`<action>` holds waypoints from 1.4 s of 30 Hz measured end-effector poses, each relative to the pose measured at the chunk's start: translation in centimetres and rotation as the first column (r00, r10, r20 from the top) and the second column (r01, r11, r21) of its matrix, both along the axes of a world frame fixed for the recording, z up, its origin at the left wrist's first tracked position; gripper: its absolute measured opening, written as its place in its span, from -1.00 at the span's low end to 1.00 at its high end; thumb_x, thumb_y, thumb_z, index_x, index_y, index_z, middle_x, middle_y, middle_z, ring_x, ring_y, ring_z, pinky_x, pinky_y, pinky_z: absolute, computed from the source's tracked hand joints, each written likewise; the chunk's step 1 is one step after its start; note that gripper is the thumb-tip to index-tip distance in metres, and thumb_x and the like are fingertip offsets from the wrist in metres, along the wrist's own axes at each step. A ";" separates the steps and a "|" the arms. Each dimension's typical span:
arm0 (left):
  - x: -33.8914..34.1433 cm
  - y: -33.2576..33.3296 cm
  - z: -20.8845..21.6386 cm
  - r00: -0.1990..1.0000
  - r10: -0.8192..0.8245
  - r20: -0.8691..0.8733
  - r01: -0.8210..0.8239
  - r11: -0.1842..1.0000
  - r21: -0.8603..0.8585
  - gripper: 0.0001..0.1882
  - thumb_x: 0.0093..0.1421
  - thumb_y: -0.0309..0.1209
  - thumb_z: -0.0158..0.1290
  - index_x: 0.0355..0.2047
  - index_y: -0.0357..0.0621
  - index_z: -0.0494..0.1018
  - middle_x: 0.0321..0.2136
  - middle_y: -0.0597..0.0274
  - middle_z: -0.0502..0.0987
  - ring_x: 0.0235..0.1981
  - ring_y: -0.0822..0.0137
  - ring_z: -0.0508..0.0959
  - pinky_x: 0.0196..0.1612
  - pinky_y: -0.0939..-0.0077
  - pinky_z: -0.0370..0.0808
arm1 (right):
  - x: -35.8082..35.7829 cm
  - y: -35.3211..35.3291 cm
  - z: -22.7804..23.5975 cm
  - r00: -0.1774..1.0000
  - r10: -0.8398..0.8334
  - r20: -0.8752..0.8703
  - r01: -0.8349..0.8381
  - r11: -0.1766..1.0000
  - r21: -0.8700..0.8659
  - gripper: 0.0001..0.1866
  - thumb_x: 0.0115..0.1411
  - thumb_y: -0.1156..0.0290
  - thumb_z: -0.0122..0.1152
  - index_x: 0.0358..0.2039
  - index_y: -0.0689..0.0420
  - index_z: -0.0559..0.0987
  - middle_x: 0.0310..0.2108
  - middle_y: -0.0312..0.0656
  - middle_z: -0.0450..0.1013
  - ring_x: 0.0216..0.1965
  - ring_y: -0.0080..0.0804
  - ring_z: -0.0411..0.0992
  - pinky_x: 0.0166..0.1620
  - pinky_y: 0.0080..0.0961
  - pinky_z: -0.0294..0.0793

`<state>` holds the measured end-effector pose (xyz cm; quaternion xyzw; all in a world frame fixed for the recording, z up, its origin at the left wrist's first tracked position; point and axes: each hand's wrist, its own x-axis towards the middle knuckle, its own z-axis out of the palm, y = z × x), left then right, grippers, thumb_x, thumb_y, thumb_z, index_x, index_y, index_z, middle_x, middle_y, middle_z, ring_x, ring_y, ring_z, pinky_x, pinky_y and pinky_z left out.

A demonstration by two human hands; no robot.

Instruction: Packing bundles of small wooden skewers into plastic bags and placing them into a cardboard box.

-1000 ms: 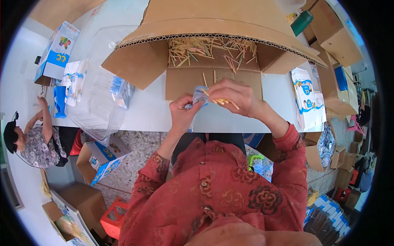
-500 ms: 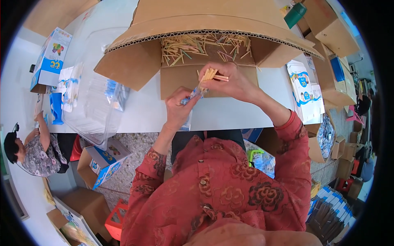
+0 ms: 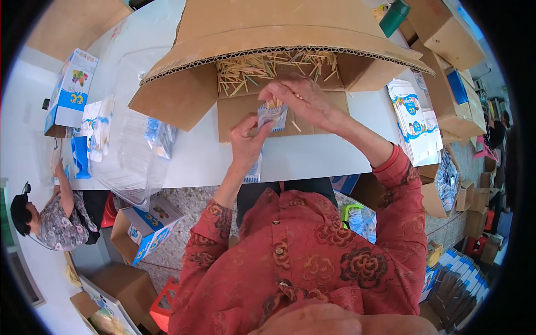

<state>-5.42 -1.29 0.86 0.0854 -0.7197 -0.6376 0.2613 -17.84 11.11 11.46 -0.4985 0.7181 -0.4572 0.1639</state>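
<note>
A small clear packet with blue print (image 3: 272, 116) stands upright between my hands, in front of the large cardboard box. My left hand (image 3: 248, 142) pinches its left side. Curled over its mouth is my right hand (image 3: 307, 100), closed on some thin pale-yellow sticks (image 3: 273, 103) whose lower ends are inside the packet. My right fingertips are partly hidden. Inside the open cardboard box (image 3: 178, 92) lies a heap of loose sticks (image 3: 243, 72), mostly pale yellow. One loose stick (image 3: 296, 126) rests on the box's front flap. Another blue-patterned packet (image 3: 254, 172) lies by the table edge below my left wrist.
A clear plastic tray (image 3: 125, 167) with packets stands at the left, near an upright printed carton (image 3: 72, 89). Flat printed cartons (image 3: 410, 120) are stacked at the right. A green bottle (image 3: 394, 18) stands far right. A co-worker (image 3: 56, 220) sits at the left.
The sticks held above the packet have gone down into its mouth. My right hand has turned over it and shifted slightly left. A loose stick now shows on the flap.
</note>
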 end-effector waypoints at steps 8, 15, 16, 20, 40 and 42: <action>-0.6 0.7 1.3 0.998 -0.060 0.023 0.055 0.983 0.175 -0.86 0.10 -0.54 0.13 -0.33 -0.36 0.51 -0.46 0.41 0.50 -0.46 0.66 0.38 -0.41 0.77 0.33 | -0.8 -0.4 -1.4 0.993 0.035 0.114 -0.036 0.999 0.009 -0.48 0.32 0.03 -0.26 -0.20 0.19 0.55 -0.13 -0.14 0.44 -0.09 -0.28 0.38 0.00 -0.41 0.31; -0.6 0.2 0.7 0.994 -0.053 0.090 0.044 0.993 0.106 -0.89 0.17 -0.48 0.09 -0.36 -0.31 0.49 -0.51 0.53 0.40 -0.52 0.72 0.25 -0.51 0.79 0.16 | -1.5 -1.1 -3.0 0.993 0.017 0.119 -0.040 0.980 0.194 -0.36 0.27 -0.16 -0.41 -0.03 0.08 0.44 -0.06 -0.05 0.42 -0.14 -0.12 0.42 -0.05 -0.35 0.35; -0.5 0.1 0.5 0.993 -0.071 0.098 0.063 0.994 0.087 -0.88 0.18 -0.47 0.09 -0.34 -0.31 0.50 -0.50 0.52 0.41 -0.51 0.71 0.26 -0.50 0.79 0.17 | -1.7 -1.1 -3.2 0.998 -0.001 0.063 -0.010 0.984 0.176 -0.34 0.26 -0.19 -0.43 0.03 0.04 0.41 0.01 -0.06 0.38 -0.14 -0.13 0.43 -0.03 -0.36 0.35; -0.4 0.1 0.1 0.997 -0.061 0.044 0.054 0.990 0.133 -0.86 0.19 -0.47 0.08 -0.31 -0.32 0.50 -0.48 0.52 0.43 -0.49 0.71 0.27 -0.46 0.80 0.19 | -2.4 0.0 -0.3 0.982 -0.002 0.190 -0.017 0.995 0.100 -0.32 0.28 -0.19 -0.45 0.16 0.02 0.32 0.12 -0.12 0.29 0.19 -0.21 0.18 0.12 -0.30 0.24; 0.4 -0.3 0.7 1.000 -0.010 0.013 0.008 0.985 0.171 -0.83 0.23 -0.41 0.03 -0.35 -0.30 0.50 -0.54 0.51 0.42 -0.51 0.70 0.25 -0.47 0.79 0.19 | -1.1 1.7 -2.4 0.988 -0.060 0.145 0.073 0.994 -0.087 -0.40 0.18 0.09 0.10 0.16 0.11 0.27 0.03 -0.05 0.35 0.07 -0.24 0.33 0.04 -0.41 0.35; 0.7 -0.6 0.4 1.000 0.014 0.015 -0.016 0.989 0.148 -0.82 0.23 -0.40 0.03 -0.34 -0.29 0.51 -0.53 0.52 0.43 -0.51 0.70 0.25 -0.47 0.79 0.19 | -0.9 3.7 -4.1 0.995 -0.085 0.052 0.081 0.993 0.083 -0.44 0.16 0.10 0.12 0.10 0.13 0.32 -0.04 -0.05 0.39 -0.02 -0.21 0.39 -0.04 -0.38 0.40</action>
